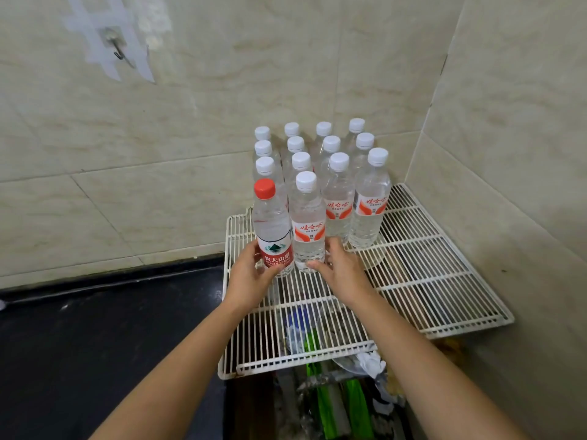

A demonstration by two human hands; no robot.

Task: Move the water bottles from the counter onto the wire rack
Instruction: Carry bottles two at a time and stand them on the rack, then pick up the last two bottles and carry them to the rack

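Several clear water bottles stand in rows on the white wire rack (438,281) in the tiled corner. The front left one is a red-capped bottle (272,217) with a red label; my left hand (251,274) is wrapped around its lower part. Beside it stands a white-capped bottle (307,217) with an orange and white label, and my right hand (341,268) grips its base from the right. Both bottles rest upright on the rack, touching each other. Behind them more white-capped bottles (370,198) fill the back rows.
The black counter (95,338) lies to the left, below the rack's level. Under the rack's front edge are green items and crumpled plastic (333,401). Tiled walls close in at the back and right. A hook (119,50) is taped on the wall at upper left.
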